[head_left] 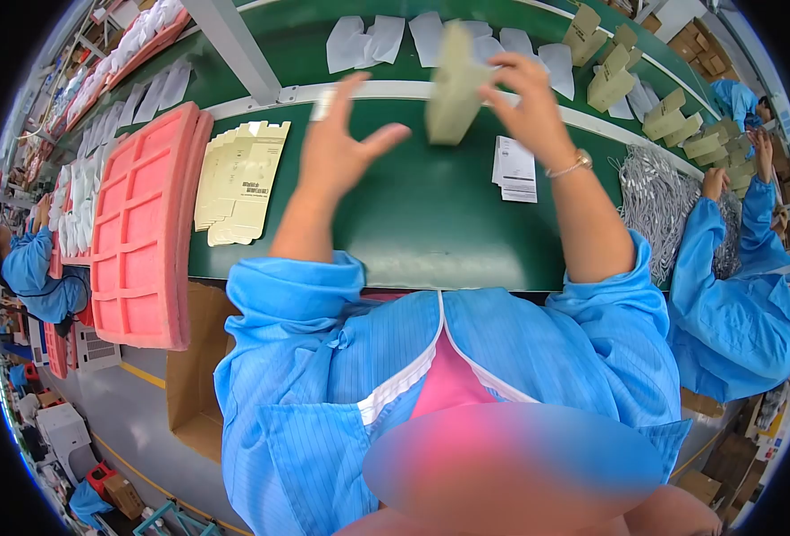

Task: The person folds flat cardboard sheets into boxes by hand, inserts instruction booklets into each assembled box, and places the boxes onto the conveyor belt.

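A small pale green carton (453, 89), blurred by motion, stands upright over the green work surface. My right hand (527, 103) pinches its right side between thumb and fingers. To the left of the carton my left hand (341, 147) is raised, thumb and fingers spread, apart from it. Below my right hand lies a small stack of printed white leaflets (514, 170). Flat, unfolded carton blanks (243, 179) lie in an overlapping pile left of my left hand.
Pink foam trays (145, 223) stand at the left edge. Grey cables (658, 201) lie heaped at the right, beside a co-worker in blue (734, 295). White pouches (363, 43) and open cartons (611, 80) line the strip beyond the rail. A metal post (238, 54) rises at the upper left.
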Tool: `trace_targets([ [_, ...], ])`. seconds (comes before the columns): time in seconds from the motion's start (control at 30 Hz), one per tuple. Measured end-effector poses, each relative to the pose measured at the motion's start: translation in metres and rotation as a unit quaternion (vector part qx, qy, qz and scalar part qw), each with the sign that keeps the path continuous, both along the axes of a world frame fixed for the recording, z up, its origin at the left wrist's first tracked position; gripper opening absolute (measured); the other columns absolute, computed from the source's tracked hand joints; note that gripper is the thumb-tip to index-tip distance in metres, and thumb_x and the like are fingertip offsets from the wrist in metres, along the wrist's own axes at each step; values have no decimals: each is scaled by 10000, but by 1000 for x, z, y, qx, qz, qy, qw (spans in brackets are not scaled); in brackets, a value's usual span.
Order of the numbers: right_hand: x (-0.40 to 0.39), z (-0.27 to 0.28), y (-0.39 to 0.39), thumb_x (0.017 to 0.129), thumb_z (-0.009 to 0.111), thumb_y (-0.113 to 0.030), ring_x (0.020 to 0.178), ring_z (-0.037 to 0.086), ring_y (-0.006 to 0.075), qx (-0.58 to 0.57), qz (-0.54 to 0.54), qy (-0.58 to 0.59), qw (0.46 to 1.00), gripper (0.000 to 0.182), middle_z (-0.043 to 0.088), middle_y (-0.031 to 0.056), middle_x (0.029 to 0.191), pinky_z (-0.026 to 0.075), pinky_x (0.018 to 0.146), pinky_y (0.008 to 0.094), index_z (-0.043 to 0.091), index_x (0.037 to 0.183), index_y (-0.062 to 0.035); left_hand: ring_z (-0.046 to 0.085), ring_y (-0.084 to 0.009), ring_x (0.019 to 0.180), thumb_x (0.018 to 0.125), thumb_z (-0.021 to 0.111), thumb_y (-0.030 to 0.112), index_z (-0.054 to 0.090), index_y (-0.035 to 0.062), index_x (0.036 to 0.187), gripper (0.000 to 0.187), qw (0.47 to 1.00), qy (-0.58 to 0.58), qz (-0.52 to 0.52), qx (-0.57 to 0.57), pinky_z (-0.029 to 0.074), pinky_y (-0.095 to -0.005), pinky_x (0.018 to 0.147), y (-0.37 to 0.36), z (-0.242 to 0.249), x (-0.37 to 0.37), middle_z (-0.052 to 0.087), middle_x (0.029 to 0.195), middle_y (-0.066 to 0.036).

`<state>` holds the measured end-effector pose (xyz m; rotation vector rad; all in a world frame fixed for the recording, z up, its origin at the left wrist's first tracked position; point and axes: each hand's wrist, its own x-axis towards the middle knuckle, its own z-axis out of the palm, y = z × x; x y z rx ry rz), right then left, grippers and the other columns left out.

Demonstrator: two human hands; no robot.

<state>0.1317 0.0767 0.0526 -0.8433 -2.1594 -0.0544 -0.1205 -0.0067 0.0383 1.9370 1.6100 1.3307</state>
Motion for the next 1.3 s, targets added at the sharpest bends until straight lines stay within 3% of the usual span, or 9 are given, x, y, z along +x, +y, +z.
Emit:
trace_targets([
  [0.07, 38, -7, 38, 821, 651, -135, 922, 585, 309, -47, -56, 84, 994, 161, 600, 118, 1071, 479, 813, 349, 617, 911, -5, 459, -330, 1218, 670, 787, 397, 407, 111, 1344, 825, 977, 148, 144, 56, 386, -410, 988, 13, -12, -49, 491, 1303, -187],
  [0.13, 85, -14, 70, 826, 645, -126, 879, 597, 316, -31, -114, 96, 988, 166, 607, 132, 1044, 488, 783, 351, 608, 920, 6, 424, -366, 1245, 627, 797, 444, 329, 156, 1395, 945, 900, 295, 312, -74, 385, -422, 989, 14, -36, -97, 452, 1352, -184],
  [0.2, 111, -25, 89, 829, 640, -118, 859, 601, 318, -7, -156, 73, 985, 165, 609, 139, 1027, 490, 768, 355, 603, 927, 10, 413, -396, 1246, 595, 796, 483, 256, 182, 1428, 1037, 850, 292, 327, -293, 368, -459, 997, 9, -36, -119, 461, 1351, -180],
  [0.63, 139, -51, 113, 788, 666, -112, 1045, 524, 326, 41, -254, 92, 962, 308, 559, 144, 1135, 420, 891, 388, 557, 1071, -54, 436, -410, 1222, 621, 791, 450, 262, 156, 1424, 1006, 870, 254, 367, -208, 367, -465, 999, 8, -32, -124, 477, 1335, -184],
  [0.77, 90, -37, 78, 739, 708, -166, 1245, 352, 352, 149, -227, 113, 956, 558, 422, 140, 1325, 269, 1045, 438, 467, 1241, -126, 476, -354, 1187, 645, 818, 308, 247, 95, 1417, 984, 955, 54, 290, 35, 396, -409, 985, 4, -4, -90, 467, 1317, -183],
  [0.87, 18, -18, 16, 773, 714, -234, 1264, 366, 298, -14, -54, 134, 989, 612, 419, 138, 1328, 268, 1055, 420, 419, 1288, -88, 470, -289, 1173, 681, 819, 186, 231, 60, 1407, 943, 930, -343, 52, 125, 409, -363, 962, 4, 14, -36, 456, 1268, -167],
  [1.07, -64, 7, -87, 851, 659, -321, 1256, 369, 261, -284, 262, 330, 861, 652, 380, 125, 1342, 291, 1054, 413, 326, 1357, -82, 458, -265, 1172, 767, 751, 200, 213, 43, 1406, 850, 937, -301, -46, 173, 392, -375, 978, -14, 2, 68, 411, 1263, -159],
  [1.13, -71, 5, -105, 896, 588, -386, 1273, 356, 230, -398, 337, 482, 704, 655, 378, 112, 1348, 281, 1061, 372, 307, 1390, -61, 452, -280, 1179, 797, 715, 208, 232, 53, 1399, 787, 920, -315, -102, 211, 377, -388, 989, -16, -9, 79, 408, 1265, -161],
  [1.3, -70, -17, -104, 928, 537, -365, 1270, 356, 217, -318, 278, 473, 773, 567, 399, 108, 1329, 294, 1050, 347, 365, 1360, -39, 421, -334, 1208, 900, 558, 271, 334, 95, 1337, 521, 902, -272, -137, 305, 322, -439, 1023, -9, -18, 79, 401, 1271, -174],
])
